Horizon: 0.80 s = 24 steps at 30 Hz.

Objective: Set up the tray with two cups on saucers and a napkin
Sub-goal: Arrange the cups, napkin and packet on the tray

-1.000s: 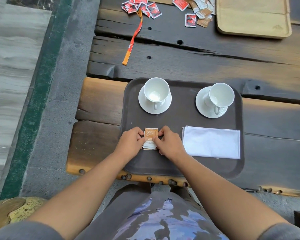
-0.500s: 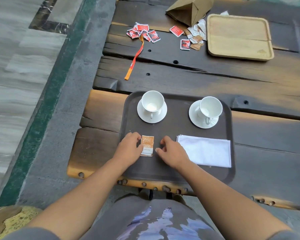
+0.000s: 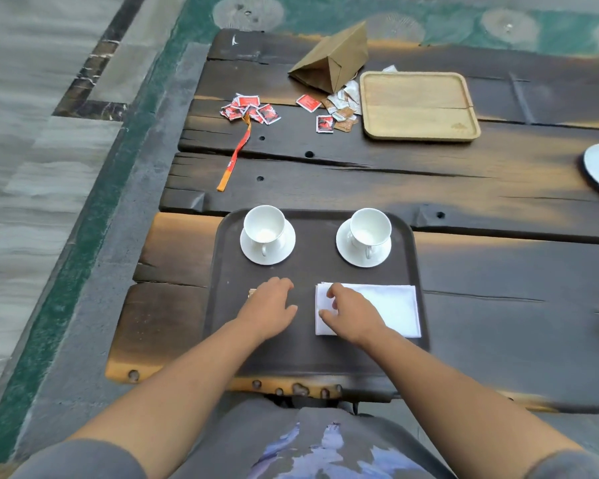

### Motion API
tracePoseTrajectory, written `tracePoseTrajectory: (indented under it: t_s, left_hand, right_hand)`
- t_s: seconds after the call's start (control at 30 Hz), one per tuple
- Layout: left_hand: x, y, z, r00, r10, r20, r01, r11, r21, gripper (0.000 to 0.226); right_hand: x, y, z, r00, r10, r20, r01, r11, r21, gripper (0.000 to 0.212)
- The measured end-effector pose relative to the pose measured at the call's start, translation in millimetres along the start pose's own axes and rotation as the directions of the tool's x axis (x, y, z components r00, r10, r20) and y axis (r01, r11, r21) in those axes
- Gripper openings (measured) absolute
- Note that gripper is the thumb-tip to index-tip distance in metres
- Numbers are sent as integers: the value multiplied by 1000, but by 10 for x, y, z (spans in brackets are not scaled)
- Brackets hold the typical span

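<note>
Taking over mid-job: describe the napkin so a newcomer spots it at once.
On the plank table, find the dark brown tray at the near edge. In its near right corner, in front of the right cup and saucer, lies the napkin: a flat white folded rectangle, where the other white things are round, with the right hand over its left end.

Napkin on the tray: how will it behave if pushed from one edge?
Likely floppy: the napkin shows thin stacked layers at its left edge, so a push probably bunches it. Probably light; lifted by one corner, it should droop or unfold.
</note>
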<state>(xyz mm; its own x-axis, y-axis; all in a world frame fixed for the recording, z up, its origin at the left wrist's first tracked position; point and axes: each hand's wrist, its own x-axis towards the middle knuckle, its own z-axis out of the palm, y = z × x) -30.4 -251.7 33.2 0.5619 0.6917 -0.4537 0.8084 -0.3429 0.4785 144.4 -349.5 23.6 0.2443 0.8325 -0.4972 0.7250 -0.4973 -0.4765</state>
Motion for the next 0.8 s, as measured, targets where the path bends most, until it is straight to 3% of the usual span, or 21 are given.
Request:
tracePoseTrajectory:
  t_s: [0.33, 0.8]
  left_hand:
    - [96, 417, 154, 993, 56, 102, -64, 995, 82, 54]
    - [164, 616, 270, 987, -4, 158, -29, 978, 207, 55]
  right_hand:
    - [-112, 569, -339, 1000, 27, -10, -28, 997, -72, 49]
    - [-137, 1021, -554, 996, 80, 34, -74, 984, -163, 51]
